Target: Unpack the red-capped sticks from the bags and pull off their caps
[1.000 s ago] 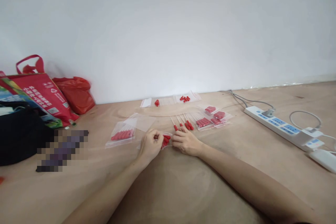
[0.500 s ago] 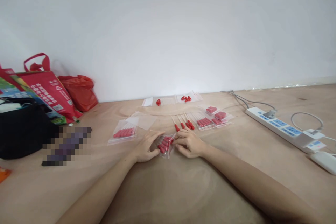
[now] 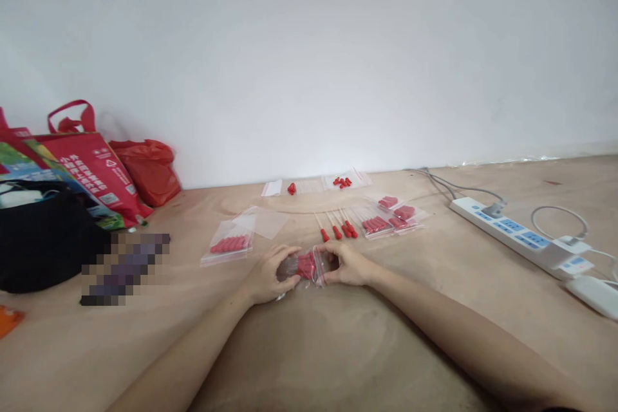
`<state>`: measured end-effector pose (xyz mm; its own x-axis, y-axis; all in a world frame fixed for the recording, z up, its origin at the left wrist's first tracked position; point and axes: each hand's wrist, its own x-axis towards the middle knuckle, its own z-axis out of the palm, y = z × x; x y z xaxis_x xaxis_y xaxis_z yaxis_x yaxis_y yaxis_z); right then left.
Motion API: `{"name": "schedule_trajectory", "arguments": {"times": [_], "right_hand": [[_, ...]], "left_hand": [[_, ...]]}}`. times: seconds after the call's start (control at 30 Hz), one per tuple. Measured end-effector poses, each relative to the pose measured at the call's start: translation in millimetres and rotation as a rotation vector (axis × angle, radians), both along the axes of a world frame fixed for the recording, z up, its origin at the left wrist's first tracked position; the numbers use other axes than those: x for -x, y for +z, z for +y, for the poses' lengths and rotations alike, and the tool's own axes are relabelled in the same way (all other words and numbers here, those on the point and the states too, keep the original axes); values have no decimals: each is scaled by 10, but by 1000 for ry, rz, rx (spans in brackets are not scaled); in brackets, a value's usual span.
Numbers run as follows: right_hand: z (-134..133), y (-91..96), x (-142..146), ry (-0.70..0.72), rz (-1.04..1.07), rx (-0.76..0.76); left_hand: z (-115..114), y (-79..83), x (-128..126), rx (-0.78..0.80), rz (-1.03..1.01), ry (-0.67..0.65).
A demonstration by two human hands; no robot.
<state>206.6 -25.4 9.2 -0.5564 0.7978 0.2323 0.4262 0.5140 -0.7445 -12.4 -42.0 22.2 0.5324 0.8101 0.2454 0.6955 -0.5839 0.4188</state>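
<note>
A small clear zip bag [image 3: 307, 266] with several red-tipped sticks in it lies on the table between my hands. My left hand [image 3: 273, 275] curls around the bag's left end, thumb and fingers closed on it. At the other end, my right hand [image 3: 351, 264] grips the zip edge between thumb and fingers. Just beyond my right hand, several loose red-tipped sticks [image 3: 348, 229] lie side by side. A filled bag [image 3: 230, 243] rests to the left, partly under a flat clear bag [image 3: 263, 223]. More filled bags [image 3: 376, 224] are piled on the right.
Along the wall lie red tips [image 3: 342, 182], bare pale sticks [image 3: 309, 186] and a white slip [image 3: 271, 188]. A power strip [image 3: 502, 228] with cables is at the right. Shopping bags [image 3: 91, 167], a black cloth item [image 3: 46, 238] and a blurred-out object [image 3: 126, 269] occupy the left.
My right hand has shifted from the bag's side to gripping its zip edge. The bag has turned so the red ends sit closer together near my right hand.
</note>
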Motion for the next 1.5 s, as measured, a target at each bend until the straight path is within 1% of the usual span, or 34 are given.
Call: {"name": "schedule_trajectory", "arguments": {"times": [0.17,0.23,0.37,0.43,0.57,0.73,0.8,0.9,1.0,1.1,1.2,1.27,1.37,1.5], "right_hand": [[1,32,76,26,13,-39],[-2,31,120,7,4,-39],[-11,22,187,-40,13,23],[-13,28,201,-6,15,35],[-2,55,178,77,24,-6],[36,40,96,22,64,124],[48,22,70,-2,108,140],[57,7,48,-1,136,106],[58,11,30,8,103,64],[47,31,-1,31,50,-5],[25,60,-56,73,17,-16],[15,71,-108,73,16,-2],[15,51,-196,13,51,62],[24,-25,-297,-122,162,302]], "left_hand": [[24,-59,8,-7,-35,11],[24,-62,3,2,-44,10],[11,-39,-15,17,-62,-14],[7,-28,-21,24,-62,-38],[5,-16,-22,46,-54,-60],[16,-1,-13,51,-39,-73],[20,4,-10,64,-32,-71],[18,6,-7,92,1,-63],[15,-3,2,115,65,-85],[22,-22,15,98,148,-114],[34,-33,21,80,217,-127],[40,-32,22,85,245,-126],[40,-27,21,92,263,-112],[28,-24,17,85,230,-74]]}}
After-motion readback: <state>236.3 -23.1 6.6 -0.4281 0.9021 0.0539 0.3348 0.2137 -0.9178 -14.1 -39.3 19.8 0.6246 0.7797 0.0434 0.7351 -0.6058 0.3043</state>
